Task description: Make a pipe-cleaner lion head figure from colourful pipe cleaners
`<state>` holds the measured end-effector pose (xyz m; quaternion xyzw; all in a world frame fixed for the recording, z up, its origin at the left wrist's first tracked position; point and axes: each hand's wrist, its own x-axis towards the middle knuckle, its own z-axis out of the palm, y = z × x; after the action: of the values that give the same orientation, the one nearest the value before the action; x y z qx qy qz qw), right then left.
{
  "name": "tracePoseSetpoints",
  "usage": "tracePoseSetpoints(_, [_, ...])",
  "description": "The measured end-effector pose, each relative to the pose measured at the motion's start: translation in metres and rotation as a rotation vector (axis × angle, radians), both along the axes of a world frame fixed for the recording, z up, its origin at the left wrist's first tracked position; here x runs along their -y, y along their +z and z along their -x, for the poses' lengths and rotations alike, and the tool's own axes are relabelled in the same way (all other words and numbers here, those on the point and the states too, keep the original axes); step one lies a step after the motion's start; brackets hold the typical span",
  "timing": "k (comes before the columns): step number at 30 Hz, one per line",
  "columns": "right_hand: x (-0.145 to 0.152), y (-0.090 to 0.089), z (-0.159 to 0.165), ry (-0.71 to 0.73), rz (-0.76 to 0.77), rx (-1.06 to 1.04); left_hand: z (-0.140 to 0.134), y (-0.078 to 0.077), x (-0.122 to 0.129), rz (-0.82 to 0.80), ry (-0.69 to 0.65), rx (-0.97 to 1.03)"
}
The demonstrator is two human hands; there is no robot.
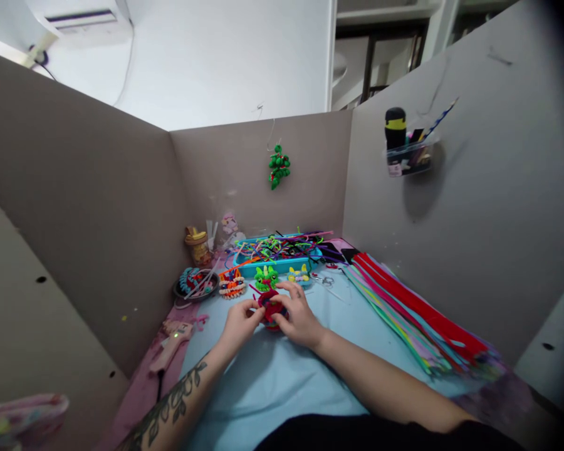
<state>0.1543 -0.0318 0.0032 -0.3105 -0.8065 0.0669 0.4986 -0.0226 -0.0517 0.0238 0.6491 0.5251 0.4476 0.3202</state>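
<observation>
Between my two hands is a small red pipe-cleaner figure [271, 313] with bits of blue and other colours, held just above the blue cloth. My left hand [240, 319] pinches its left edge between thumb and fingertips. My right hand [298, 313] curls round the right side, thumb below and fingers over the top. Thin red ends stick out at its upper left. Just behind it sit a green pipe-cleaner figure [266, 277], an orange and white one [232, 285], and a yellow and blue one [299, 275].
A blue tray [249, 269] heaped with pipe-cleaner pieces stands at the back. Bundles of long pipe cleaners [404, 300] lie right, scissors [323, 279] nearer the middle. Left are a dark bowl [195, 294] and a pink glue gun [172, 347]. Grey partitions [258, 207] enclose the table.
</observation>
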Motion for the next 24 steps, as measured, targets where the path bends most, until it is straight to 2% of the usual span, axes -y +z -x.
tracePoseSetpoints(4, [-0.002, -0.001, 0.007, -0.024, 0.05, -0.004, -0.006, -0.005, 0.003, -0.039, 0.059, 0.091])
tracePoseSetpoints(6, [-0.001, -0.002, 0.009, -0.049, 0.053, -0.016, -0.01, -0.008, 0.004, 0.034, 0.073, 0.16])
tracePoseSetpoints(10, [-0.001, -0.004, 0.01, -0.025, 0.026, 0.001, -0.016, -0.011, 0.007, 0.27, -0.061, 0.299])
tracePoseSetpoints(13, [-0.003, -0.005, 0.01, -0.01, 0.048, -0.019, -0.012, -0.012, 0.005, 0.303, -0.111, 0.339])
tracePoseSetpoints(19, [-0.012, -0.004, 0.004, 0.037, 0.204, -0.08, 0.005, -0.012, -0.006, -0.012, -0.04, -0.054])
tracePoseSetpoints(24, [-0.011, -0.004, 0.007, 0.019, 0.211, -0.072, 0.006, -0.014, -0.006, -0.102, -0.077, -0.239])
